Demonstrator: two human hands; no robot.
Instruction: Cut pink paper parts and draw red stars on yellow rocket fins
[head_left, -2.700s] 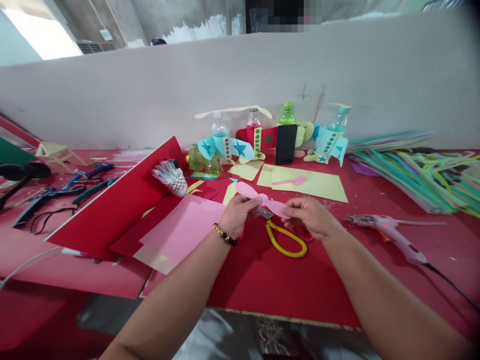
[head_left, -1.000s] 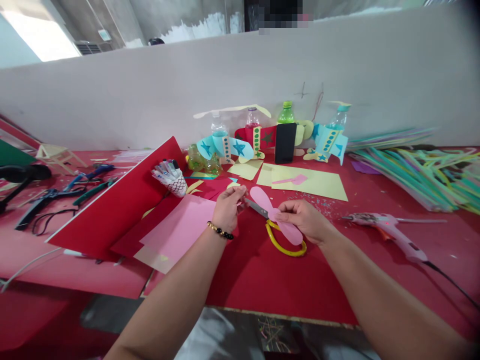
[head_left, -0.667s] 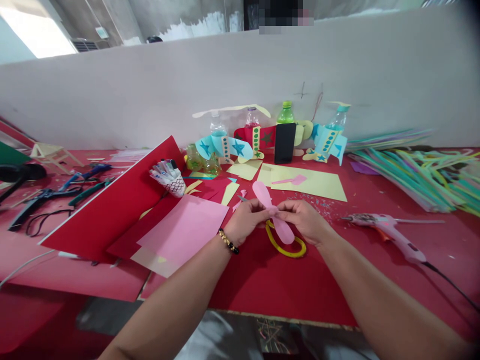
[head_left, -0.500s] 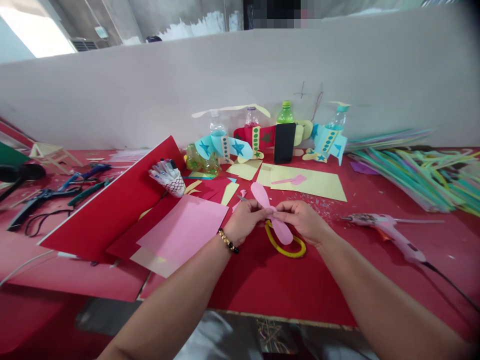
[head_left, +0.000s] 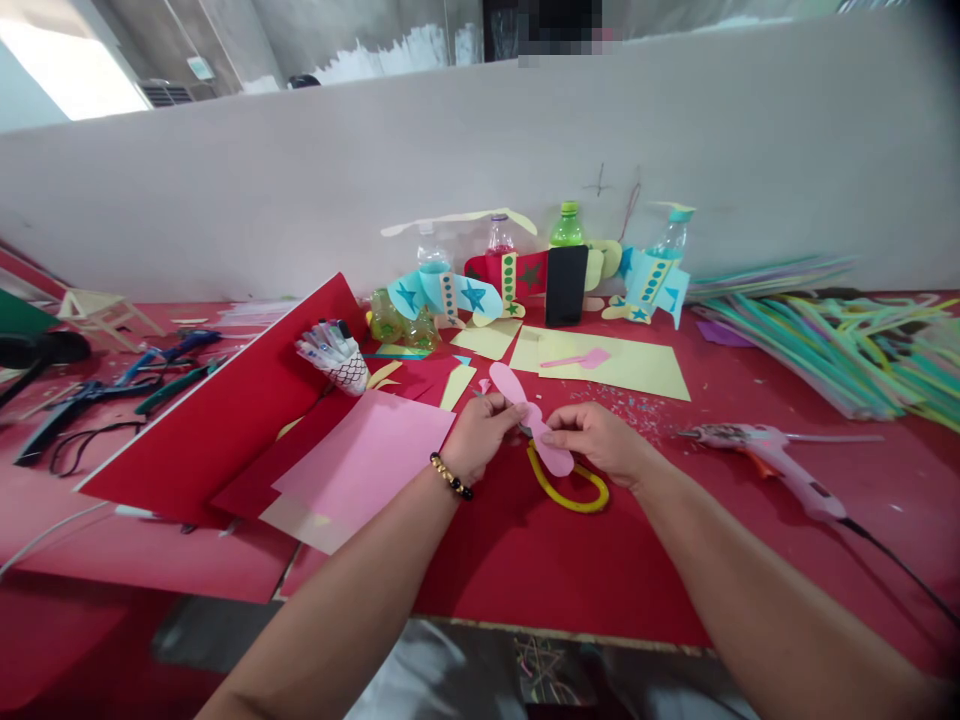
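Observation:
A pink paper propeller shape (head_left: pixel 529 418) with two rounded lobes is pinched at its middle by my left hand (head_left: pixel 484 435) and my right hand (head_left: pixel 592 440). Its lobes point up-left and down-right. Below them, yellow-handled scissors (head_left: pixel 566 488) lie on the red table (head_left: pixel 555 570), their blades mostly hidden by my hands and the paper. A beaded bracelet (head_left: pixel 450 476) circles my left wrist. To the left of that hand lies a pink sheet (head_left: pixel 360 470). To the right of my right hand rests a pink glue gun (head_left: pixel 772 460).
Bottle crafts with paper wings (head_left: pixel 480 290) and a black phone (head_left: pixel 566 285) stand along the low wall (head_left: pixel 480 170). Nearby are a pale yellow sheet (head_left: pixel 611 365), a red card (head_left: pixel 225 400), a marker holder (head_left: pixel 334 358), pliers (head_left: pixel 97 400) and bundled strips (head_left: pixel 825 360).
My hands have come closer together on the pink shape, which now sits further left and tilts more. The scissors stay under it, and the view has shifted slightly.

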